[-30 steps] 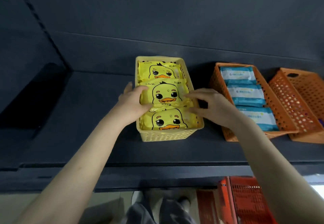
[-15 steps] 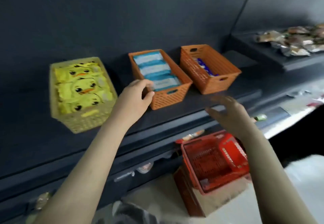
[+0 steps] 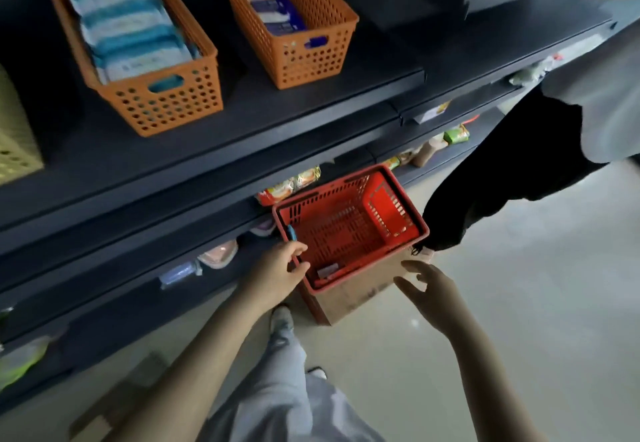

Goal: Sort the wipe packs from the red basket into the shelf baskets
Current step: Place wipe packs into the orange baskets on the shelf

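Our left hand [image 3: 277, 273] pinches the rim of the red basket [image 3: 391, 206] at its near-left corner, prob. to steady it; right hand [image 3: 433, 294] spread, hovering just beside. Basket looks near-empty.

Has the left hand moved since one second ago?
Yes. The left hand left the yellow basket on the shelf, went down and right, and now grips the rim of the red basket below the shelf.

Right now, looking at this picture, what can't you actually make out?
- Head view: yellow basket cut off by the left edge; contents unseen.
- Small pale thing on the red basket floor: too blurred to name.
- Dark blue packs in the right orange basket: count hidden by its wall.
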`<act>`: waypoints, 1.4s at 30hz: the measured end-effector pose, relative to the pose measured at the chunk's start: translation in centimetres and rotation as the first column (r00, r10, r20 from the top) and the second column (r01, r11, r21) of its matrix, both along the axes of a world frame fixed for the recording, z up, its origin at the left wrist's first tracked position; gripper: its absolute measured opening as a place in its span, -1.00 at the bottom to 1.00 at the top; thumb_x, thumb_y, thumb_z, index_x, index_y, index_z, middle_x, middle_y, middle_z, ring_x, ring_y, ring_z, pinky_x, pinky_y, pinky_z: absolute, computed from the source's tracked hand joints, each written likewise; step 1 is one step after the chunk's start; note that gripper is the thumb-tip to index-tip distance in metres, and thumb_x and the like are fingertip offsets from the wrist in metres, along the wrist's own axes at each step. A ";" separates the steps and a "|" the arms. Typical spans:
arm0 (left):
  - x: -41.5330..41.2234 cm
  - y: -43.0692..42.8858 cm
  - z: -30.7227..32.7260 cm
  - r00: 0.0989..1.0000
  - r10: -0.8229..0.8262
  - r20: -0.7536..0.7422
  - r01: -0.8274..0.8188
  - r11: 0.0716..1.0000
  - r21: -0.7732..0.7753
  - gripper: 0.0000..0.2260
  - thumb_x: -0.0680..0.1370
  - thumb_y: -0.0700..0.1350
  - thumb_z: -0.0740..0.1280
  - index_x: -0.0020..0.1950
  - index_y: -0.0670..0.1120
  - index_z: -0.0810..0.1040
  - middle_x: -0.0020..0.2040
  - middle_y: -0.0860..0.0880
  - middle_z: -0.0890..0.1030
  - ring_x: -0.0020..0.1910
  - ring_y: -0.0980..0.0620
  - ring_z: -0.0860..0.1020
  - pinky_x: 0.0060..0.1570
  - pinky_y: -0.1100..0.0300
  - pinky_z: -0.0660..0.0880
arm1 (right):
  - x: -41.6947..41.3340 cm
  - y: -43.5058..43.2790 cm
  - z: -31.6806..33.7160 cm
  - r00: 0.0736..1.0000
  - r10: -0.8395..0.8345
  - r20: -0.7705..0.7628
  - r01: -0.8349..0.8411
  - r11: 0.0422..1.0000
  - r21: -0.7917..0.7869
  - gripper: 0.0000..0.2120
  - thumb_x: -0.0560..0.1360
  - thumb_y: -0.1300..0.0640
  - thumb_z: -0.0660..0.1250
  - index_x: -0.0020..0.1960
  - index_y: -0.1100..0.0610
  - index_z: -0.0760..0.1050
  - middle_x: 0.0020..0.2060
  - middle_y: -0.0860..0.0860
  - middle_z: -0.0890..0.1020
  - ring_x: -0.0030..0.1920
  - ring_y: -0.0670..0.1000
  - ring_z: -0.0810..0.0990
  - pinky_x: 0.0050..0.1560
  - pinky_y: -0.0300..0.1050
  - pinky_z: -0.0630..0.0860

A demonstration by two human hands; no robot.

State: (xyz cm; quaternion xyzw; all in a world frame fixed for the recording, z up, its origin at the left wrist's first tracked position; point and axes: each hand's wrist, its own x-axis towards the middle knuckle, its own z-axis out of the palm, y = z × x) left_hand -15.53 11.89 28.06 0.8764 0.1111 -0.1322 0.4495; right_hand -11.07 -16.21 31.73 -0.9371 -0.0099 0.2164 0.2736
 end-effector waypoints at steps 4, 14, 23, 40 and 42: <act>3.2 -1.2 -6.3 0.979 0.067 -0.193 -0.086 0.992 -0.089 -0.69 0.57 -0.08 0.34 0.31 -0.03 0.50 0.23 -0.02 0.57 0.13 0.10 0.52 0.07 0.24 0.42 | 4.6 -0.3 -4.9 0.991 -0.011 -0.130 0.012 1.000 0.013 -0.63 0.52 0.04 0.40 0.28 0.11 0.53 0.20 0.05 0.61 0.19 0.07 0.57 0.07 -0.20 0.38; 15.0 -3.7 -24.5 0.774 0.410 -0.483 -0.543 0.822 -0.172 -0.42 0.58 -0.03 0.34 0.55 -0.04 0.18 0.53 -0.09 0.28 0.46 -0.09 0.32 0.42 -0.05 0.30 | 16.4 3.6 -24.8 0.906 0.222 -0.360 -0.213 0.975 0.066 -0.70 0.57 0.11 0.33 0.27 0.17 0.53 0.19 0.09 0.63 0.21 0.09 0.58 0.21 -0.11 0.45; 17.6 -5.3 -34.3 0.695 0.601 -0.395 -0.674 0.736 -0.066 -0.41 0.58 -0.04 0.35 0.55 0.02 0.19 0.56 -0.08 0.22 0.49 -0.05 0.27 0.32 0.17 0.27 | 19.5 5.7 -36.8 0.723 0.401 -0.562 -0.468 0.884 0.028 -0.63 0.60 0.03 0.25 0.39 0.05 0.41 0.33 0.06 0.50 0.29 0.09 0.47 0.12 -0.14 0.37; 20.2 -5.9 -39.2 0.613 0.605 -0.509 -0.722 0.690 -0.049 -0.52 0.55 -0.04 0.38 0.47 0.02 0.39 0.47 -0.04 0.39 0.40 -0.02 0.40 0.15 0.24 0.37 | 21.9 6.2 -43.2 0.459 0.444 -0.769 -0.647 0.761 0.053 -0.47 0.62 0.03 0.20 0.53 0.15 0.18 0.54 0.16 0.17 0.54 0.19 0.08 0.49 0.06 -0.02; 20.0 -5.7 -38.8 0.585 0.621 -0.522 -0.762 0.641 -0.093 -0.56 0.55 -0.07 0.39 0.42 -0.01 0.45 0.41 -0.04 0.46 0.35 0.00 0.45 0.14 0.23 0.38 | 21.9 6.3 -43.5 0.461 0.455 -0.762 -0.659 0.750 0.049 -0.43 0.61 0.05 0.22 0.55 0.19 0.14 0.56 0.20 0.07 0.55 0.22 -0.02 0.53 0.12 -0.11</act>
